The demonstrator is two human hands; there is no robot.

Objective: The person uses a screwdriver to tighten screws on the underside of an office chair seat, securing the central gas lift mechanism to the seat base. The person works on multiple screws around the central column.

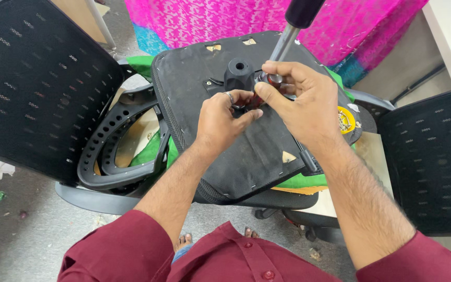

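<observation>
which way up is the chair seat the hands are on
Upside down: the seat shows its stapled black underside and the mounting hub facing up.

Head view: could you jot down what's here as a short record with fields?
Setting: floor workspace with chair parts
Main thing: upturned seat, black fabric underside up
Centre: black hub on the seat
Left hand: fingers at the hub's base
Right hand: pinching the tip of a tool, metal shaft, black handle
Left side: mesh backrest, black frame
Right side: second backrest
Behind: pink cloth
</observation>
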